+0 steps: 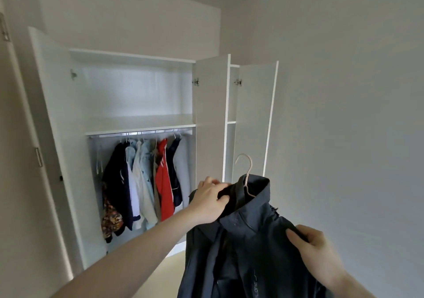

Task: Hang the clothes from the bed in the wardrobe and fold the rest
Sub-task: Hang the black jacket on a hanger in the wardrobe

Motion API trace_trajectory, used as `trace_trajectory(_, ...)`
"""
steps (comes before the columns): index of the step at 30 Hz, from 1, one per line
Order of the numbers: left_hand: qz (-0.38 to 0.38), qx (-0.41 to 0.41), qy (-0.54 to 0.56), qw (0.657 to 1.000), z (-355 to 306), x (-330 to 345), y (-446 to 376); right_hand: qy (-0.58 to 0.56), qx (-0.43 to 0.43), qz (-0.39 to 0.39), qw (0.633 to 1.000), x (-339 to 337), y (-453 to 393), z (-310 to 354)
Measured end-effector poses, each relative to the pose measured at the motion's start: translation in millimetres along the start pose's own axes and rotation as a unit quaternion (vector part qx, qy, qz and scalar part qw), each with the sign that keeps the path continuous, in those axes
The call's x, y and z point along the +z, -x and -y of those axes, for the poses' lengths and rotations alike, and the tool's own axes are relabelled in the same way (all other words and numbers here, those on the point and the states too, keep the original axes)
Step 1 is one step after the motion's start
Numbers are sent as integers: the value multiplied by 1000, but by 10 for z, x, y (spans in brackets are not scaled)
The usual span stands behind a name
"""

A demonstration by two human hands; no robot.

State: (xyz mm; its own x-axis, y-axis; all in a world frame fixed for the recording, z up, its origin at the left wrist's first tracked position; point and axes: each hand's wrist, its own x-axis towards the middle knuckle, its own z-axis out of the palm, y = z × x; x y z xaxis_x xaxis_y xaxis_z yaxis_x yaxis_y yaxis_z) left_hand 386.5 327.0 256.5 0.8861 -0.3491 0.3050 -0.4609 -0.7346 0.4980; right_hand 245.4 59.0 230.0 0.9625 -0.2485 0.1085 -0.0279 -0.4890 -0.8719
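Risk number one, in my judgement, is that the dark blue jacket slides off the pale pink hanger on the way to the rail, because the collar looks bunched on one side and the shoulders may not sit evenly on the hanger arms, which are hidden inside the cloth. A second risk is that the hook misses the wardrobe rail, since the rail is well apart from the jacket and already crowded with hanging clothes, so free space seems small. The left hand has its fingers curled around the left side of the collar and grips the cloth there. The right hand pinches the fabric at the right shoulder between thumb and fingers. The jacket is held in the air in front of the open wardrobe, to the right of the hanging section and in front of an open door. Its long axis runs nearly vertical, collar up and body hanging down out of the view; the hook points upward and curls to the left.
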Motion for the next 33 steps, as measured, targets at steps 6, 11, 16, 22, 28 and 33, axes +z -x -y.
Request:
trace_trajectory(6,-16,-19,122,992,709,-335,-55,-52,-3,6,999,667,-447,276)
trace_trajectory(11,-29,-31,114,993,1265,-602,-88,-66,-6,2,998,1150,-757,493)
trace_trajectory(16,-65,-64,136,986,1784,-781,-94,-75,-25,21,997,1652,-1040,675)
trace_trajectory(22,-112,-130,156,973,2473,-857,-144,-68,-31,72,995,2171,-1509,786)
trace_trajectory(28,-167,-193,150,955,3103,-868,-333,-68,-22,139,988,2731,-2181,775)
trace_trajectory(33,-205,-255,107,939,3391,-884,-516,-99,-9,200,975,3260,-2719,749)
